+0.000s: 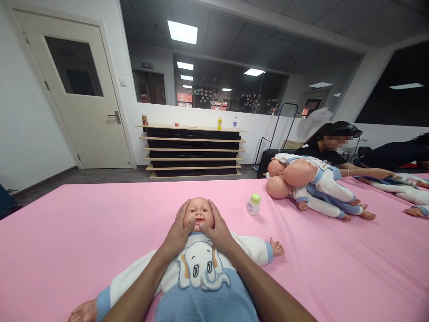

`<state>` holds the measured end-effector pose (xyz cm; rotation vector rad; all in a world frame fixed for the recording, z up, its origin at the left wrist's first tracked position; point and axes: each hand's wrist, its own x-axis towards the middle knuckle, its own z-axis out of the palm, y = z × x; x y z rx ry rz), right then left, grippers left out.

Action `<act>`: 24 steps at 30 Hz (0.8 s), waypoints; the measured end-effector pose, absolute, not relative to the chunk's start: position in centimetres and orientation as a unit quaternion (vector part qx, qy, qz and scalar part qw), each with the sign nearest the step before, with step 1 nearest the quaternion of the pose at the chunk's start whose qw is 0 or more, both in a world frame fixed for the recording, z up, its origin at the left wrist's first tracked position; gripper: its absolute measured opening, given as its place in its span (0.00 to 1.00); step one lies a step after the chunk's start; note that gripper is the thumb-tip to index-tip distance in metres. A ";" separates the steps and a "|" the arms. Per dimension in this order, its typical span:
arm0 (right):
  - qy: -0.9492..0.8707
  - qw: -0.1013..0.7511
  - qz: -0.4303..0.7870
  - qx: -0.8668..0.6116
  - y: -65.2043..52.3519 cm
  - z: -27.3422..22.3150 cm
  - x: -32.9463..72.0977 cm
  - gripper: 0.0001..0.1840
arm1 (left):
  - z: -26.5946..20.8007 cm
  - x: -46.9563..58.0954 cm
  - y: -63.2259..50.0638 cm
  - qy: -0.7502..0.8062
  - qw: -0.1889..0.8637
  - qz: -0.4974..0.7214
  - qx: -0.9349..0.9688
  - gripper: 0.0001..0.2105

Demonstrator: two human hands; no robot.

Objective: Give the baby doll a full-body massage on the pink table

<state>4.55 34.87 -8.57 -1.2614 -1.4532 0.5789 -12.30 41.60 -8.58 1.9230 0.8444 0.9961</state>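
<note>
A baby doll (201, 250) lies on its back on the pink-covered table, its arms spread out to both sides. It wears a white and blue outfit with an elephant on the chest. My left hand (180, 229) cups one side of the doll's head, its thumb by the mouth and chin. On the other side my right hand (217, 228) cups the cheek in the same way, thumb near the chin. Both sets of fingers lie along the sides of the head, partly hiding it. A small white bottle with a green cap (254, 205) stands upright beyond my right hand.
More baby dolls (311, 183) are piled at the right of the pink table cover (335, 268). Behind them a person (335, 147) reaches an arm toward other dolls at far right. A stack of boards (194, 152) with bottles on top stands by the wall.
</note>
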 end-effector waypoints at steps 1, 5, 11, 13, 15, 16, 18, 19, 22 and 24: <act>-0.612 0.535 0.242 -0.530 34.9 -8.6 4.6 0.48 | -8.6 -12.3 41.6 0.333 0.398 0.394 0.759 0.36; -0.605 0.540 0.250 -0.529 35.0 -8.8 4.6 0.47 | -8.4 -12.2 41.5 0.329 0.398 0.398 0.758 0.35; -0.601 0.544 0.259 -0.525 35.0 -8.9 4.6 0.46 | -8.2 -12.4 41.2 0.318 0.409 0.400 0.756 0.44; -0.600 0.544 0.261 -0.526 34.9 -8.8 4.6 0.46 | -8.1 -12.5 41.1 0.316 0.413 0.396 0.757 0.48; -0.602 0.545 0.260 -0.523 34.8 -8.7 4.6 0.44 | -8.1 -12.5 41.0 0.320 0.409 0.394 0.758 0.48; -0.603 0.545 0.259 -0.522 34.8 -8.6 4.6 0.44 | -8.1 -12.5 40.9 0.321 0.404 0.395 0.760 0.47; -0.602 0.545 0.263 -0.521 34.8 -8.6 4.5 0.43 | -8.1 -12.5 41.0 0.325 0.400 0.397 0.760 0.44; -0.599 0.544 0.269 -0.523 34.8 -8.6 4.5 0.43 | -8.2 -12.5 41.1 0.326 0.401 0.396 0.759 0.43; -0.587 0.540 0.285 -0.531 34.8 -8.8 4.4 0.42 | -8.6 -12.4 41.5 0.328 0.406 0.396 0.756 0.38; -0.593 0.536 0.278 -0.533 34.8 -8.8 4.4 0.42 | -8.8 -12.4 41.7 0.323 0.399 0.401 0.759 0.37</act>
